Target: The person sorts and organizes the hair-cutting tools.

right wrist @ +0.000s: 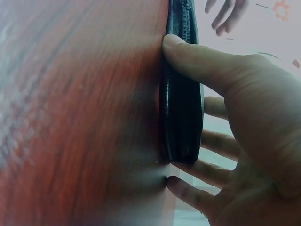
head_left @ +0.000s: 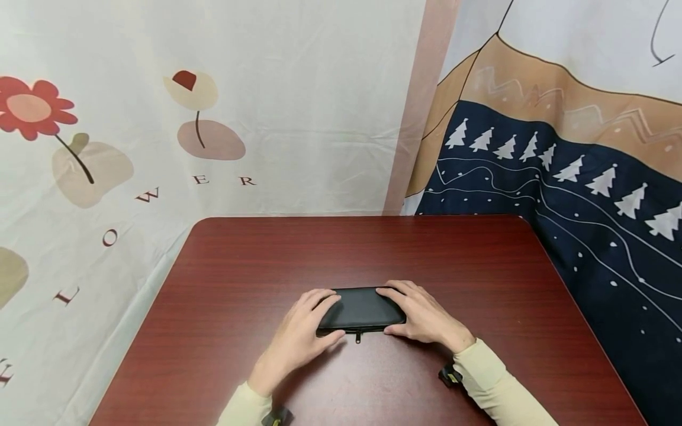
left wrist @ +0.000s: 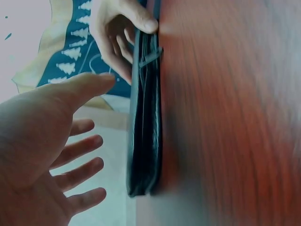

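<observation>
A flat black zippered case [head_left: 360,309] lies on the table, its zipper side toward me. The zipper pull [head_left: 358,338] hangs from the near edge, left of the middle. My right hand [head_left: 426,313] grips the right end, thumb against the near side and fingers spread over the top and far side. In the right wrist view its thumb [right wrist: 202,61] presses beside the zipper. At the left end hovers my left hand [head_left: 301,334], fingers spread. A gap shows between the left thumb [left wrist: 89,89] and the case [left wrist: 146,127] in the left wrist view.
The reddish-brown wooden table [head_left: 256,254] has rounded far corners. Behind it hangs a pale curtain [head_left: 319,89] with flower prints, and on the right a dark blue cloth [head_left: 586,236] with white trees. A dark wrist device [head_left: 450,375] sits by the right sleeve.
</observation>
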### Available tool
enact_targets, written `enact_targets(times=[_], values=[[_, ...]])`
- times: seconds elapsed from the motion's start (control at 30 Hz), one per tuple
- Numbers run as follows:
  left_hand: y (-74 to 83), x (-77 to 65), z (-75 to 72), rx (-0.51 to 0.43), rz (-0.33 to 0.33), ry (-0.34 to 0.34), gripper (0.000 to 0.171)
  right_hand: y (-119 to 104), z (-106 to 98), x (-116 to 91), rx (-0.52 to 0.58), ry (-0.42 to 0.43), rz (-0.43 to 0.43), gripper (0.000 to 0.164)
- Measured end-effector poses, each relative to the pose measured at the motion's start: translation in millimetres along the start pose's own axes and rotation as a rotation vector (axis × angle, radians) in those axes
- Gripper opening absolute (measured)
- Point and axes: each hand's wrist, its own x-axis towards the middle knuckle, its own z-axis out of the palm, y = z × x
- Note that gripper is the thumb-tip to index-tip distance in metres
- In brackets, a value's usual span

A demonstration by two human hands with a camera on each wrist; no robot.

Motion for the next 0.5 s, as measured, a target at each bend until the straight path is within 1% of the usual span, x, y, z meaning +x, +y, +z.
enact_targets(times=[0.13,0.3,0.4,0.5], values=[[11.8,0.7,0.3,0.034,0.007,0.031,0.052,0,0,0,0.004,0.001,0.0,0.084],[23.3,0.4,5.8,0.073,0.042,0.053,0.041,1,1,-1,0.005,0.006,0.001,0.084],[27.9,-1.1,9.8,0.107,0.053,0.038,0.035,1,1,-1,0.005,0.005,0.004,0.084],[31.1,-3.2,14.2,0.144,0.047,-0.004,0.031,1,1,-1,0.006,0.006,0.009,0.084]])
